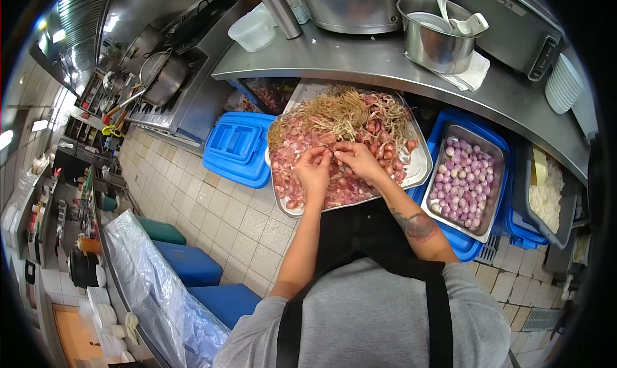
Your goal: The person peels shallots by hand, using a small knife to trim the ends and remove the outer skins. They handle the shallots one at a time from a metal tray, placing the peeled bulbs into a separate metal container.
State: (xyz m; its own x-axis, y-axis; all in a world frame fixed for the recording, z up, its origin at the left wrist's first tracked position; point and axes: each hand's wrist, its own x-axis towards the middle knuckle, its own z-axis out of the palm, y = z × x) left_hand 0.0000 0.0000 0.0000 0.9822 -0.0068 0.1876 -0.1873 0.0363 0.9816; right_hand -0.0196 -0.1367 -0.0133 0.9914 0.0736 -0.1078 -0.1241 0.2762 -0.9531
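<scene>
My left hand (pixel 313 169) and my right hand (pixel 357 160) meet fingertip to fingertip above a large metal tray (pixel 421 166). The fingers of both are pinched together around something small and dark that I cannot make out. Under them the tray bears a wide layer of reddish shallot skins (pixel 289 175). Unpeeled shallots (pixel 387 151) lie beside my right hand, and a tangle of dry roots and stalks (pixel 337 114) is heaped at the far side. To the right, a deep steel pan (pixel 491 221) holds many peeled purple shallots (pixel 464 182).
A blue lid (pixel 238 149) lies left of the tray. Beyond the tray runs a steel counter (pixel 360 60) with a steel pot (pixel 443 47), a plastic tub (pixel 254 31) and a cloth. A grey bin (pixel 565 201) with white contents stands far right; blue bins (pixel 186 262) stand lower left.
</scene>
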